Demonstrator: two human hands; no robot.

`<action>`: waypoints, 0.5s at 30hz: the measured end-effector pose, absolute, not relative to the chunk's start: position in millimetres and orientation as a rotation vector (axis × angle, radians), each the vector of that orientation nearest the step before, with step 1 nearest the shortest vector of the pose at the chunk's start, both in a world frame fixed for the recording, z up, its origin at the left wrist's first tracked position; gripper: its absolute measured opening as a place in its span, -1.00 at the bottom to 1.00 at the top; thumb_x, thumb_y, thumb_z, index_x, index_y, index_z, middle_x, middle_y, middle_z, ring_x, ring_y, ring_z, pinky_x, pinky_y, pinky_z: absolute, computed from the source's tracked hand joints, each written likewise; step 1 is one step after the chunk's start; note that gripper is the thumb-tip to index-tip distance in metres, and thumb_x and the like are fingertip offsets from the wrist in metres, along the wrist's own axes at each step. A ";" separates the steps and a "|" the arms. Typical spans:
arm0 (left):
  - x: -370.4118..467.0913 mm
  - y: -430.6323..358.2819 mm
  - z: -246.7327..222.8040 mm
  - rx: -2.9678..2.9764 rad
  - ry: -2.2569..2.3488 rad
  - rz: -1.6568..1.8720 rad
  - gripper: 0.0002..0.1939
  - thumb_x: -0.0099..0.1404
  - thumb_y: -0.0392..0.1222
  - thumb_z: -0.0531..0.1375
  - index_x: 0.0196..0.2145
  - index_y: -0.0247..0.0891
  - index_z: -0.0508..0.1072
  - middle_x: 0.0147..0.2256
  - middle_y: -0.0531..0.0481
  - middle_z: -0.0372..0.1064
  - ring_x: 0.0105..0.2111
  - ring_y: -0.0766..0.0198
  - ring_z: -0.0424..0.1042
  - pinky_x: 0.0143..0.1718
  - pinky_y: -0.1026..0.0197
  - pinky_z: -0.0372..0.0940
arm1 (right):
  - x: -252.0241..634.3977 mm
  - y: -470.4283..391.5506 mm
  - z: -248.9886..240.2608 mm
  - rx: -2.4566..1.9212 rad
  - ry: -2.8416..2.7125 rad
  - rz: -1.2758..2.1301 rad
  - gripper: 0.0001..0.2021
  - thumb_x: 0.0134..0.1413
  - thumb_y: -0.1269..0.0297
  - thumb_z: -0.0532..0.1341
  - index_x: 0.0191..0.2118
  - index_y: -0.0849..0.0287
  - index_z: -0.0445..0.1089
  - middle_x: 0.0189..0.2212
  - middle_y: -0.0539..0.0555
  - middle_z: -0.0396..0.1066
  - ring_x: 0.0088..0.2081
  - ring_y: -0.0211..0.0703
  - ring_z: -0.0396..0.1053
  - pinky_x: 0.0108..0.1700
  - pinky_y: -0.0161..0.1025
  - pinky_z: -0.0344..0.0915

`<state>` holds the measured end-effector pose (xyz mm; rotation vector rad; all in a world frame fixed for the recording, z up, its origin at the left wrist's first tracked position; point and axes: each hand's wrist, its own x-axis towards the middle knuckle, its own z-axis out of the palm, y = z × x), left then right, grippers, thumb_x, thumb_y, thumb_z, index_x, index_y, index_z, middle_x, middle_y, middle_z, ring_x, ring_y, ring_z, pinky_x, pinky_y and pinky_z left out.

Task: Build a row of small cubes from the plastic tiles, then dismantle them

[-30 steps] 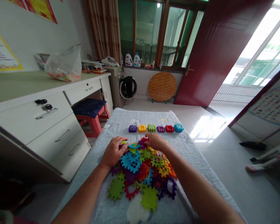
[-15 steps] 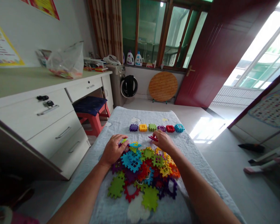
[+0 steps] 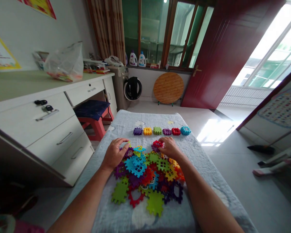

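Observation:
A heap of colourful notched plastic pieces (image 3: 138, 165) lies on the cloth-covered table. At its upper left edge, my left hand (image 3: 114, 154) pinches a small yellow-green piece (image 3: 129, 144), which shows only in part. My right hand (image 3: 170, 147) holds a red piece (image 3: 157, 144) at the heap's upper right, fingertips on its right side. Beyond both hands, a row of small blocks runs across the cloth, from a dark purple block (image 3: 137, 131) through yellow, green (image 3: 157, 130), purple and red to a blue block (image 3: 185, 130).
The table's cloth (image 3: 126, 121) is light blue. To the left stand a desk with drawers (image 3: 63, 123) and a red stool (image 3: 97, 124) with a dark cushion. A washing machine (image 3: 120, 87) and a round wooden board (image 3: 168, 88) are at the back.
The red piece in my right hand has tilted, so its face now shows. My left hand has shifted slightly, and less of the yellow-green piece shows at its fingertips.

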<state>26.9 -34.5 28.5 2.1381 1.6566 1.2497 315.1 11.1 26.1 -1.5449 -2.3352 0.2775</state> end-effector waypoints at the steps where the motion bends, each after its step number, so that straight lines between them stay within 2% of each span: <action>1: 26.0 -34.3 28.6 2.131 1.668 1.257 -0.73 0.29 -0.03 0.08 -0.23 -0.22 0.46 -0.19 -0.08 0.48 -0.11 0.12 0.41 0.02 0.05 0.26 | 315.5 10.5 25.0 -1.553 -2.315 0.272 -0.71 -0.03 0.25 0.25 -0.12 0.13 0.42 -0.21 0.10 0.42 -0.17 -0.07 0.26 -0.11 -0.18 0.10; 4: 24.0 -33.4 28.3 2.110 1.691 1.263 -0.73 0.31 -0.04 0.05 -0.23 -0.22 0.46 -0.19 -0.07 0.47 -0.11 0.13 0.42 0.02 0.07 0.27 | 316.0 8.9 22.4 -1.587 -2.293 0.262 -0.69 -0.03 0.18 0.26 -0.11 0.13 0.42 -0.19 0.12 0.40 -0.14 -0.03 0.24 -0.09 -0.16 0.09; 7: 22.1 -31.5 26.4 2.074 1.704 1.267 -0.71 0.31 -0.04 0.03 -0.23 -0.23 0.46 -0.19 -0.07 0.46 -0.11 0.15 0.43 0.01 0.09 0.28 | 313.7 9.0 19.7 -1.604 -2.300 0.287 -0.74 0.00 0.14 0.24 -0.20 0.15 0.43 -0.25 0.11 0.40 -0.17 -0.04 0.23 -0.09 -0.15 0.08; 10: 19.4 -29.3 23.6 2.033 1.740 1.269 -0.69 0.31 -0.03 0.03 -0.23 -0.24 0.47 -0.20 -0.08 0.47 -0.12 0.15 0.44 -0.02 0.11 0.30 | 312.0 9.5 19.0 -1.602 -2.266 0.297 -0.76 -0.03 0.20 0.24 -0.20 0.15 0.41 -0.25 0.11 0.39 -0.18 -0.05 0.24 -0.08 -0.15 0.11; 15: 16.7 -28.7 22.5 2.032 1.766 1.247 -0.69 0.29 -0.01 0.04 -0.23 -0.24 0.47 -0.20 -0.08 0.48 -0.13 0.15 0.45 -0.02 0.12 0.30 | 323.8 7.8 24.3 -1.487 -2.161 0.304 -0.59 -0.13 0.35 0.23 -0.05 0.13 0.35 -0.14 0.13 0.33 -0.11 -0.03 0.25 -0.02 -0.14 0.18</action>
